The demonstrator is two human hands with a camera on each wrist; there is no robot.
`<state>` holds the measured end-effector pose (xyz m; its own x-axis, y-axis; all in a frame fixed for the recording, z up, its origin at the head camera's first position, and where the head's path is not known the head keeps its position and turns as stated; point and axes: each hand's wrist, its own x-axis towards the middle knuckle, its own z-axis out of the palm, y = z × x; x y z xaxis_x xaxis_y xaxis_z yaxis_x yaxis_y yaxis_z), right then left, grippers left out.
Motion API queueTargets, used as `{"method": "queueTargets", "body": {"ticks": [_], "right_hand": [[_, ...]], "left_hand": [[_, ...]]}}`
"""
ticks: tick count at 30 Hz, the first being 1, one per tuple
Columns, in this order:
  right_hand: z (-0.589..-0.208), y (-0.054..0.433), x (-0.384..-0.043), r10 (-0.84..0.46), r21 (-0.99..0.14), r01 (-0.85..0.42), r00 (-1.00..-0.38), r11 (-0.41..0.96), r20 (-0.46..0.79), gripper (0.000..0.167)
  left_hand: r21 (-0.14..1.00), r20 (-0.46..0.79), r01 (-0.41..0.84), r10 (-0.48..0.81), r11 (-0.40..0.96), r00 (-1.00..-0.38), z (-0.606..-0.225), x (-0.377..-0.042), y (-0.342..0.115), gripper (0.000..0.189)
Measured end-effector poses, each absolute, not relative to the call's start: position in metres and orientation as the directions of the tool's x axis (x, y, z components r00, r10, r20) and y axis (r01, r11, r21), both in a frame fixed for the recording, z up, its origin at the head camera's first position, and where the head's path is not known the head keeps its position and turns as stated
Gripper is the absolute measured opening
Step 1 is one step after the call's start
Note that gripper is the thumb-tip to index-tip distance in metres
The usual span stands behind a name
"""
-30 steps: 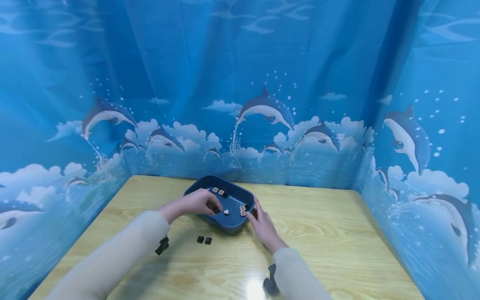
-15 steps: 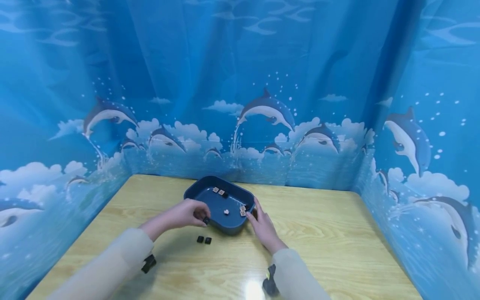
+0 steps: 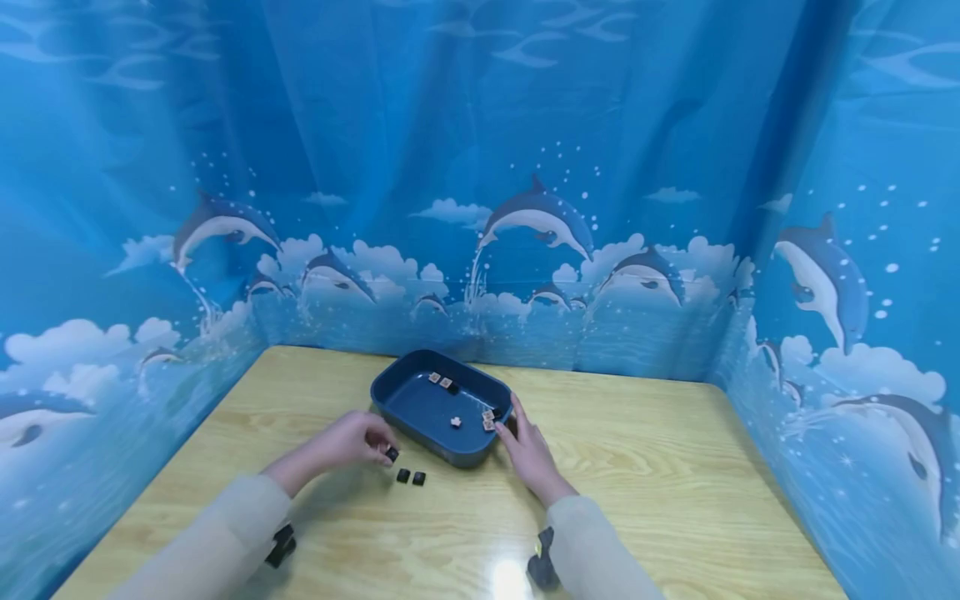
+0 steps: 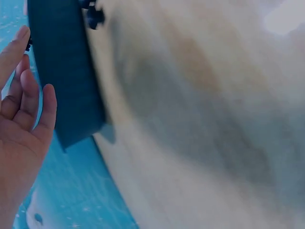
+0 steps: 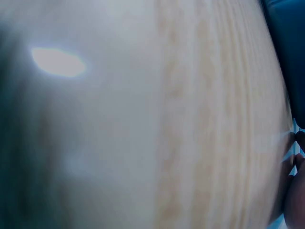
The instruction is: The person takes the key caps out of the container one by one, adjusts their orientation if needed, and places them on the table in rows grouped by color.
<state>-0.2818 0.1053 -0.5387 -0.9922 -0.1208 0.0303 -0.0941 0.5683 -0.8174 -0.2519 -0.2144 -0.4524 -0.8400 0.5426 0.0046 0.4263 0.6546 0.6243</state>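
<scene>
My left hand [image 3: 356,439] pinches a small black square block [image 3: 392,453] between thumb and fingertips, just outside the near left side of the dark blue tray [image 3: 423,407]. In the left wrist view that hand's other fingers [image 4: 47,102] are partly extended beside the tray's wall [image 4: 69,81]. Two similar black blocks, a left one [image 3: 403,476] and a right one [image 3: 419,478], sit on the table in front of the tray. My right hand [image 3: 531,458] holds the tray's right end, thumb at the rim and fingers along the outside.
Inside the tray lie small pale patterned squares at the back [image 3: 440,380] and at the right end [image 3: 489,419], plus a pale flower-shaped piece [image 3: 456,422] in the middle. A wooden table [image 3: 637,483] carries everything. A blue dolphin-print curtain [image 3: 465,208] encloses its back and sides.
My left hand has moved out of the tray, left and toward me, carrying the black block to near the two on the table. The right hand stays on the tray.
</scene>
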Motion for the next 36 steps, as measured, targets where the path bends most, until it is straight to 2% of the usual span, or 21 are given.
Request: {"method": "queueTargets", "body": {"ticks": [5,15,22,30,36], "right_hand": [[-0.538,0.106,-0.282,-0.113,-0.826,-0.082,-0.993,0.558,0.022,0.067],[-0.538,0.106,-0.283,-0.116,-0.830,-0.067,-0.993,0.554,0.003,0.068],[-0.537,0.105,-0.282,-0.122,-0.825,-0.083,-0.992,0.560,0.017,0.068],[-0.538,0.105,-0.282,-0.123,-0.829,-0.082,-0.992,0.553,0.015,0.068],[-0.539,0.106,-0.283,-0.118,-0.825,-0.082,-0.993,0.560,0.018,0.068]], "left_hand": [[0.648,-0.031,0.359,0.494,0.672,-0.869,-0.466,-0.250,-0.219,0.021],[0.660,-0.110,0.285,0.464,0.695,-0.879,-0.484,-0.251,-0.224,0.022],[0.612,-0.115,0.305,0.464,0.729,-0.878,-0.489,-0.254,-0.223,0.021],[0.577,-0.167,0.240,0.401,0.780,-0.901,-0.491,-0.251,-0.219,0.022],[0.563,-0.156,0.262,0.412,0.784,-0.898,-0.495,-0.254,-0.221,0.023]]}}
